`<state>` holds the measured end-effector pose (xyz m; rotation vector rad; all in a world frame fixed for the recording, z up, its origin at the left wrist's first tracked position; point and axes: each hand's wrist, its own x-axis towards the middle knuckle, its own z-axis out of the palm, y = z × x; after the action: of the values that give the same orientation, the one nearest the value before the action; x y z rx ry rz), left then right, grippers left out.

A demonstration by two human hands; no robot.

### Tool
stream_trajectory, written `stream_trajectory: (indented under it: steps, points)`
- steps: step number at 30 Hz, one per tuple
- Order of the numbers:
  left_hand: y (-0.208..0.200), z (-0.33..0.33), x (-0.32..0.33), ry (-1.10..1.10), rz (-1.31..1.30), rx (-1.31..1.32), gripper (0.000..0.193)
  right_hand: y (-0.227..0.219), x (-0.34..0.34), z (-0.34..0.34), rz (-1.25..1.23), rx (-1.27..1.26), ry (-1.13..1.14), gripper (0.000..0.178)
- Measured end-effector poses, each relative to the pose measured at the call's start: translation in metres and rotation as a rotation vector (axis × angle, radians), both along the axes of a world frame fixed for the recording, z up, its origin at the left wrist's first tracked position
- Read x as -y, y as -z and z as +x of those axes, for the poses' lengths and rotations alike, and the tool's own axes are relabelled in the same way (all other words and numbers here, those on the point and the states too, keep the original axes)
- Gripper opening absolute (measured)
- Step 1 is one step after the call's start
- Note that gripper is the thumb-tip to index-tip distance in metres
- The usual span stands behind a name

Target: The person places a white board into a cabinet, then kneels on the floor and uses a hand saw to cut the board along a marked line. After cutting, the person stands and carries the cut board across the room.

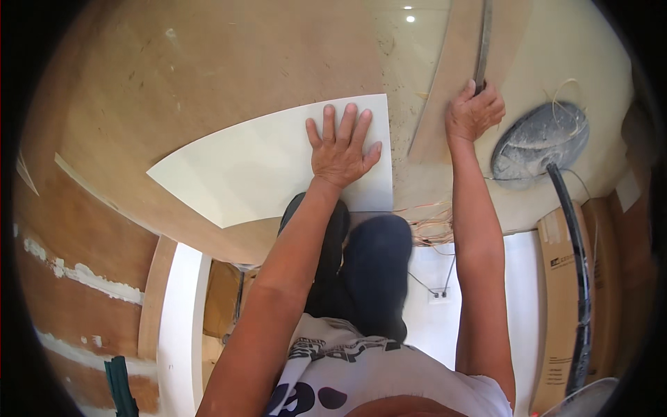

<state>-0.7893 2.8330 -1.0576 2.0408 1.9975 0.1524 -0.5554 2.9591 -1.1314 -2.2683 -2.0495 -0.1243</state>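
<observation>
My left hand (340, 149) lies flat with its fingers spread on a white sheet (243, 167). The sheet has a curved upper edge, a point at its left end and a straight right edge. It rests on a brown, scuffed board surface (278, 62). Farther right, my right hand (474, 115) is closed around the near end of a long, narrow dark metal strip (486, 38). The strip runs away from me over a light brown panel (445, 83). My knees touch or overlap the near edge of the sheet; I cannot tell which.
A dusty round grey disc (540, 139) sits right of my right hand, with a black pole or hose (572, 257) reaching toward me. Thin pale strands (432, 229) gather near my knees. A cardboard box (559, 313) stands at the right, and white-smeared brown panels (76, 285) at the left.
</observation>
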Motion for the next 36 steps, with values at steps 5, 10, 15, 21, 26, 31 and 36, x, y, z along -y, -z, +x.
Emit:
stream_trajectory:
  steps: [5,10,15,21,26,31,36]
  points:
    - [-0.005,-0.003,0.003,0.005,0.011,-0.006,0.063,-0.005,-0.001,-0.005,-0.028,-0.026,0.009,0.040]
    - [0.002,-0.003,-0.003,-0.002,0.026,-0.002,0.063,-0.002,-0.006,0.001,-0.010,-0.088,-0.019,0.041]
    - [-0.002,0.000,-0.001,-0.001,0.004,0.015,0.065,-0.016,-0.007,0.006,-0.071,-0.199,-0.002,0.043]
    - [0.000,0.000,0.001,-0.016,-0.018,-0.001,0.069,-0.096,-0.005,-0.061,-0.210,-0.722,0.015,0.030]
    - [-0.003,0.000,-0.001,-0.025,-0.032,0.004,0.071,-0.105,0.031,-0.119,-0.433,-1.237,0.321,0.013]
    - [-0.001,-0.002,0.000,-0.023,-0.044,0.019,0.072,-0.102,0.024,-0.119,-0.519,-1.352,0.419,0.012]
    - [-0.003,0.000,0.001,-0.035,-0.046,0.031,0.072,-0.092,0.014,-0.102,-0.761,-1.487,0.477,0.016]
